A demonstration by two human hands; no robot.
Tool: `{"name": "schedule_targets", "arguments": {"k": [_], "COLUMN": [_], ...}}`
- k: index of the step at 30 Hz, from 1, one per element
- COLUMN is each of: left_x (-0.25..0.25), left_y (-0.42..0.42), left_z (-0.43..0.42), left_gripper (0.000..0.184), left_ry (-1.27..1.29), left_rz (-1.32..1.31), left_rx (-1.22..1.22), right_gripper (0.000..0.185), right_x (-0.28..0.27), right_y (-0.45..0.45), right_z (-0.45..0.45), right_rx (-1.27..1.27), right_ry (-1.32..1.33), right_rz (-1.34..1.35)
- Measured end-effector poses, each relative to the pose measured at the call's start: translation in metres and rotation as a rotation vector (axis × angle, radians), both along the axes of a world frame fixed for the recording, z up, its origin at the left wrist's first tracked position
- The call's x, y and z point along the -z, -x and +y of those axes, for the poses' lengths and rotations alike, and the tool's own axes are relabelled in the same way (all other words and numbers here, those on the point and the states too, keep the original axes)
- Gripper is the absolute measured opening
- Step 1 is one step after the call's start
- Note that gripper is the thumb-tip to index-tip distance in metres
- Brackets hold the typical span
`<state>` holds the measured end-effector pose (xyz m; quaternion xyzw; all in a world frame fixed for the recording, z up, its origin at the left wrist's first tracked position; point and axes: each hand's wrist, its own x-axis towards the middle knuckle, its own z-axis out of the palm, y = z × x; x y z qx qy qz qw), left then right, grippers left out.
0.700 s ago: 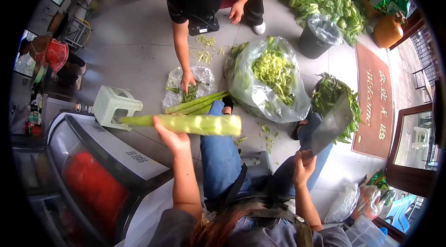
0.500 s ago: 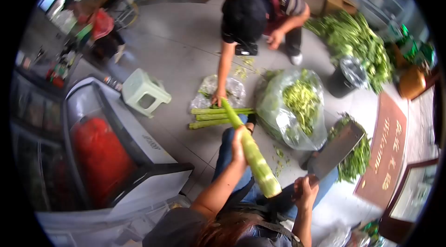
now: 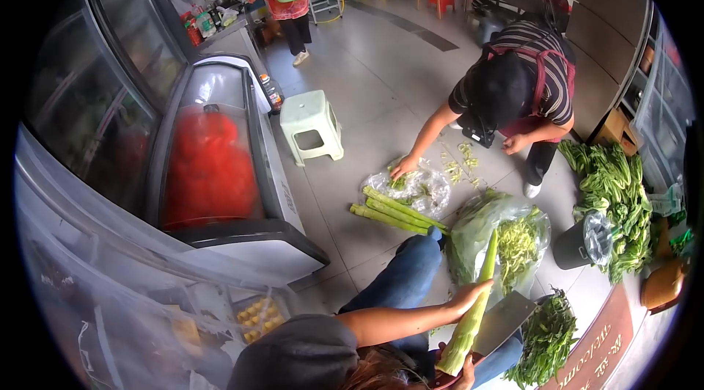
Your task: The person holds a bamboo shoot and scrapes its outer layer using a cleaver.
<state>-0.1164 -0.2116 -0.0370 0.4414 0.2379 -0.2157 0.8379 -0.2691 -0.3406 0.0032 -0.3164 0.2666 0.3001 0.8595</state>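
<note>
The left arm reaches over the lap, its hand point(image 3: 468, 298) wrapped around a slanting celtuce stem point(image 3: 469, 325); the partly hidden right hand point(image 3: 463, 377) clasps a cleaver point(image 3: 506, 322).

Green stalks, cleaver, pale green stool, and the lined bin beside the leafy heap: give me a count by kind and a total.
Green stalks: 4 (held stalk 1, floor stalks 3)
Cleaver: 1
Pale green stool: 1
Lined bin beside the leafy heap: 1
Total: 7
</note>
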Motion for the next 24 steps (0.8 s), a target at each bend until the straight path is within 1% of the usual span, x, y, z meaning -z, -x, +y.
{"name": "schedule_targets", "arguments": {"k": [2, 3, 4, 6, 7, 8, 9, 10, 11, 12, 14, 15, 17, 18, 19, 20, 22, 23, 24], "left_x": [0.022, 0.023, 0.023, 0.024, 0.024, 0.031, 0.025, 0.002, -0.021, -0.02, -0.005, -0.012, -0.013, -0.018, -0.025, -0.027, -0.022, -0.02, -0.019], "left_y": [0.003, 0.005, 0.007, 0.017, 0.022, 0.027, 0.032, 0.039, 0.047, 0.057, 0.05, 0.043, 0.029, 0.023, 0.017, 0.008, -0.005, -0.012, -0.016], "left_z": [-0.011, -0.008, -0.009, -0.009, -0.007, -0.007, 0.0, 0.011, 0.02, 0.016, 0.016, 0.013, 0.012, 0.016, 0.019, 0.023, 0.033, 0.033, 0.033], "left_gripper": [0.044, 0.048, 0.048, 0.05, 0.053, 0.057, 0.06, 0.062, 0.062, 0.054, 0.034, 0.026, 0.031, 0.034, 0.035, 0.035, 0.037, 0.039, 0.041], "left_ry": [-0.083, -0.157, -0.175, -0.216, -0.209, -0.282, -0.22, -0.153, -0.135, -0.077, 0.414, 0.36, 0.548, 0.547, 0.573, 0.587, 0.705, 0.738, 0.77], "left_rz": [-0.04, -0.091, -0.118, -0.153, -0.146, -0.173, -0.173, -0.172, -0.175, -0.13, -0.008, 0.004, 0.113, 0.153, 0.144, 0.116, 0.164, 0.199, 0.239], "left_rx": [0.078, 0.141, 0.137, 0.115, 0.189, 0.322, 0.425, 0.539, 0.614, 0.529, 0.503, 0.468, 0.443, 0.445, 0.388, 0.32, 0.299, 0.266, 0.23], "right_gripper": [0.054, 0.05, 0.047, 0.046, 0.046, 0.047, 0.044, 0.06, 0.061, 0.059, 0.055, 0.053, 0.05, 0.048, 0.047, 0.053, 0.048, 0.042, 0.037], "right_x": [-0.006, -0.023, -0.022, -0.021, -0.006, 0.009, -0.018, -0.016, -0.009, -0.008, -0.005, -0.011, -0.024, -0.038, -0.037, -0.032, -0.023, -0.013, -0.001], "right_y": [0.006, 0.005, 0.002, 0.001, -0.003, -0.004, -0.007, -0.01, -0.014, -0.014, -0.018, -0.024, -0.027, -0.029, -0.025, -0.023, -0.014, -0.015, -0.014], "right_z": [0.002, 0.012, 0.014, 0.025, 0.013, 0.001, 0.021, 0.04, 0.038, 0.036, 0.032, 0.033, 0.026, 0.031, 0.025, 0.022, -0.001, -0.012, -0.026], "right_rx": [0.008, 0.061, 0.057, 0.125, -0.002, -0.129, 0.004, 0.285, 0.313, 0.301, 0.275, 0.291, 0.252, 0.326, 0.3, 0.328, 0.211, 0.209, 0.134], "right_ry": [-0.052, -0.023, 0.069, 0.197, 0.354, 0.508, 0.577, 0.354, 0.321, 0.376, 0.484, 0.518, 0.593, 0.61, 0.71, 0.816, 1.021, 1.126, 1.257], "right_rz": [0.012, 0.036, 0.031, 0.002, 0.032, 0.064, 0.011, -0.332, -0.366, -0.348, -0.308, -0.352, -0.373, -0.366, -0.419, -0.505, -0.581, -0.549, -0.402]}}
